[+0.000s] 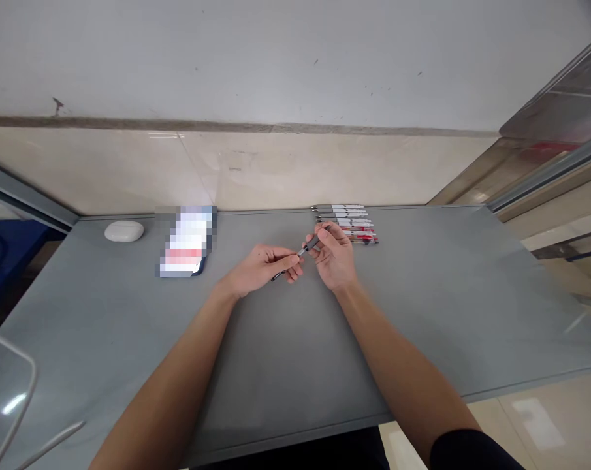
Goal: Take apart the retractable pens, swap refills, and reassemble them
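Observation:
Both hands meet around a pen (303, 250) above the middle of the grey table. The pen slants, its dark lower-left end sticking out below my left hand (263, 266). My left hand is closed, thumb and fingers pinching the pen's lower part. At the upper right, my right hand (338, 256) is closed on its dark grey part. A lighter, see-through section shows between the two hands. Just behind my right hand lies a row of pens (344, 210), several white and grey ones with some red ones nearest me, partly hidden by that hand.
A phone (185, 241) with a blurred screen lies to the left, and a white rounded case (123, 230) sits farther left. A white cable (31, 375) curves over the near left corner. The grey table (285, 365) meets a tiled wall (275, 173) at the back.

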{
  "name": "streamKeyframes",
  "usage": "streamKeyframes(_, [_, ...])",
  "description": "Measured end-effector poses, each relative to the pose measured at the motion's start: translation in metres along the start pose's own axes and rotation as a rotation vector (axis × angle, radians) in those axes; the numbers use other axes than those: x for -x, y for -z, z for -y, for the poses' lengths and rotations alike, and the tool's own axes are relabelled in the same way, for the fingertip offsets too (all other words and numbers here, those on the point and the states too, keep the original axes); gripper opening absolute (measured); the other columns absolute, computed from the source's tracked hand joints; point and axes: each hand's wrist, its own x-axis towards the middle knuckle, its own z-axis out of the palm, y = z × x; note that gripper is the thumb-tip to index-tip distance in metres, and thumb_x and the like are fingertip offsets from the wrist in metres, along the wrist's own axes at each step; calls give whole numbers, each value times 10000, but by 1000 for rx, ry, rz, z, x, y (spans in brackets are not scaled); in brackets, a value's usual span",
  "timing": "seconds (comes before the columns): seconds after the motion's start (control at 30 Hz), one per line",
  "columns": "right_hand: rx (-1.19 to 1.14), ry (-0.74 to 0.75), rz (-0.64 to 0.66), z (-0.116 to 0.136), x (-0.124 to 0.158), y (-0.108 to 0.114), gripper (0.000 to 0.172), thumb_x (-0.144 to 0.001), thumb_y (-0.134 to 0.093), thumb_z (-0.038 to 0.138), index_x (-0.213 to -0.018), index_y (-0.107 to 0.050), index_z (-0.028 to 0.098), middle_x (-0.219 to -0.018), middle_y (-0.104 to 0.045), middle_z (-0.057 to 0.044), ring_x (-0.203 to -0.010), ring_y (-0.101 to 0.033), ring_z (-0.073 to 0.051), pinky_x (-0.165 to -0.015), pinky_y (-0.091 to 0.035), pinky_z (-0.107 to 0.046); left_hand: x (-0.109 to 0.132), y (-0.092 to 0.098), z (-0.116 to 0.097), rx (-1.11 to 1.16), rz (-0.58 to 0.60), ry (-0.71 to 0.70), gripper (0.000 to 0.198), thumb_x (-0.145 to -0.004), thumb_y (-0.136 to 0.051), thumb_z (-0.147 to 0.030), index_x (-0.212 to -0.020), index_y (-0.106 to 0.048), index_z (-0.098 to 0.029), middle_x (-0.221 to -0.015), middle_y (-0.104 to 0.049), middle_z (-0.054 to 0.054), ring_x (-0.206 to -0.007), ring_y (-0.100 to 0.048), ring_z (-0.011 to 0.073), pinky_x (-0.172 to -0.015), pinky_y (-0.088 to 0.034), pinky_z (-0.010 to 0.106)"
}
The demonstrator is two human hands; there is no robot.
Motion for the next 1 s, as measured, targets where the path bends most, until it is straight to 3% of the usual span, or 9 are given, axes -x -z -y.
streamKeyframes(0.23, [24, 28, -68, -2, 0, -2, 156, -687, -763, 256, -766, -629, 246, -758, -604, 70, -690, -643, -92, -628, -559, -231, -3, -2, 7, -104, -120, -69, 299, -842, -596, -433, -824, -696, -152, -754, -668, 29, -685, -615, 133, -711, -520, 270])
streamKeyframes(0.47, [26, 1, -41, -1, -1, 0, 178, -663, -778, 275, -782, -649, 246, -819, -646, 59, -702, -648, -92, -565, -540, -203, -1, 0, 3, -1, -18, -24, 342, -860, -573, -453, -840, -695, -134, -789, -689, 66, -690, -635, 148, -711, -531, 291])
streamKeyframes(0.67, [-30, 5, -10, -2, 1, 3, 139, -688, -766, 291, -760, -654, 251, -778, -641, 63, -703, -640, -89, -654, -575, -241, 3, -2, -4, 152, 43, 50, 367, -851, -591, -466, -822, -706, -119, -843, -700, 100, -692, -638, 154, -696, -541, 306])
streamKeyframes(0.8, [-59, -1, -16, -2, 1, 3, 155, -681, -775, 294, -750, -644, 249, -763, -625, 70, -700, -632, -81, -642, -577, -228, 3, -4, -7, 140, 42, 46, 369, -854, -590, -462, -802, -703, -115, -860, -695, 100, -691, -642, 154, -689, -537, 298])
streamKeyframes(1.0, [13, 18, -76, -5, 0, 1, 165, -688, -768, 295, -761, -633, 233, -750, -618, 59, -678, -630, -87, -608, -570, -226, 2, -4, -4, 0, -19, -6, 317, -851, -593, -437, -777, -684, -143, -718, -654, 34, -625, -596, 118, -647, -499, 251])
